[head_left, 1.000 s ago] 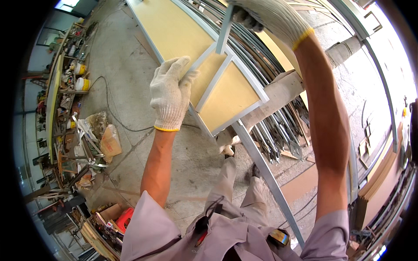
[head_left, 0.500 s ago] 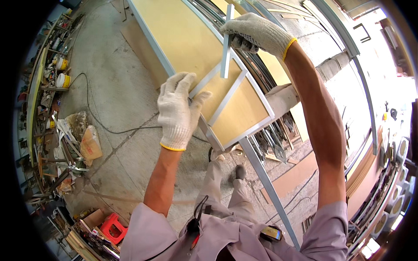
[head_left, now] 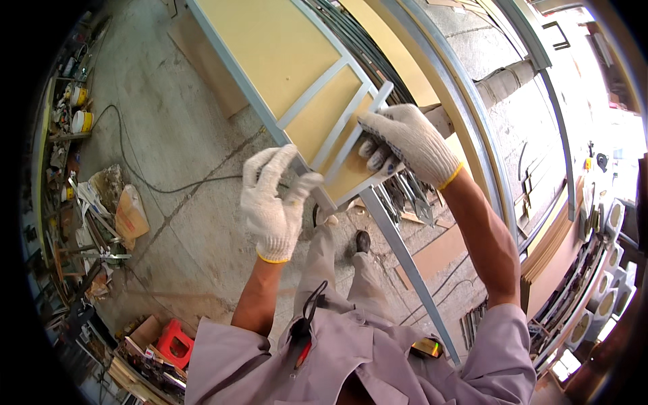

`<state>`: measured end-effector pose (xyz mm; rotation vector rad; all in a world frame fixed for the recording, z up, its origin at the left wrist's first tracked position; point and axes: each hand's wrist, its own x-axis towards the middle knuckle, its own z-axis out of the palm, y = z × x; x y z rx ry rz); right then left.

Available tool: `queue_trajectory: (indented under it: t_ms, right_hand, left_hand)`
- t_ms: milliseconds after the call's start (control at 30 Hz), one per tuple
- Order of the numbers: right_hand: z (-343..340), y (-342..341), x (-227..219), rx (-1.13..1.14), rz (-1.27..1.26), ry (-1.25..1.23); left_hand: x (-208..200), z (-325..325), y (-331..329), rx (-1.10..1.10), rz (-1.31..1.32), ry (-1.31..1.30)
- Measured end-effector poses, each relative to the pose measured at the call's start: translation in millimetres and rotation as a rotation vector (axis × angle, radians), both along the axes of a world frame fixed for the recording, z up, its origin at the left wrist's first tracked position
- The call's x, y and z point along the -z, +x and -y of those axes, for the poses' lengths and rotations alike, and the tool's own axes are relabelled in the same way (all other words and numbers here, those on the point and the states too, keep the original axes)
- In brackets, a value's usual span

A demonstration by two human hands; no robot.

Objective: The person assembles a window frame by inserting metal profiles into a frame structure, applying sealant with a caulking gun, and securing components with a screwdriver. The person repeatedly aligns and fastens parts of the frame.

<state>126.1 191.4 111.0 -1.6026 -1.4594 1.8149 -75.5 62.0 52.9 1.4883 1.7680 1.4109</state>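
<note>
A long yellow panel (head_left: 270, 47) with a grey metal frame runs away from me toward the upper left. Two grey cross strips (head_left: 312, 92) lie over it near its close end. In a white knitted glove with a yellow cuff, my right hand (head_left: 413, 143) grips a short metal strip (head_left: 370, 113), which slants low over the panel's close end. My left hand (head_left: 273, 206), gloved alike, is at the frame's left edge with its fingers apart and nothing in them. Its fingertips are close to the frame; whether they touch it I cannot tell.
A metal leg (head_left: 412, 273) slopes down from the panel's close corner. Long metal profiles (head_left: 459, 81) stand to the right. A dark cable (head_left: 158, 187) crosses the concrete floor. Scrap and a paper bag (head_left: 131, 217) lie left, near a red plastic stool (head_left: 175, 344).
My right hand has brought the metal strip down and nearer to me, from above the panel to its close end. My left hand stays beside the frame's edge. The view has shifted.
</note>
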Motion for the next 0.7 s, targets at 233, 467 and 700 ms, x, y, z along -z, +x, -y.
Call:
queue_trajectory:
  t_ms: [233, 467, 700]
  right_hand:
    - [-6, -8, -4, 0.044, 0.013, -0.089]
    - [-12, -11, 2, -0.121, 0.339, 0.116]
    - [-10, -24, -19, -0.045, 0.275, -0.015]
  left_hand:
    - [4, 9, 6, 0.063, 0.483, -0.251]
    - [9, -5, -11, 0.139, 0.364, -0.323]
    - [12, -7, -13, 0.175, 0.505, -0.282]
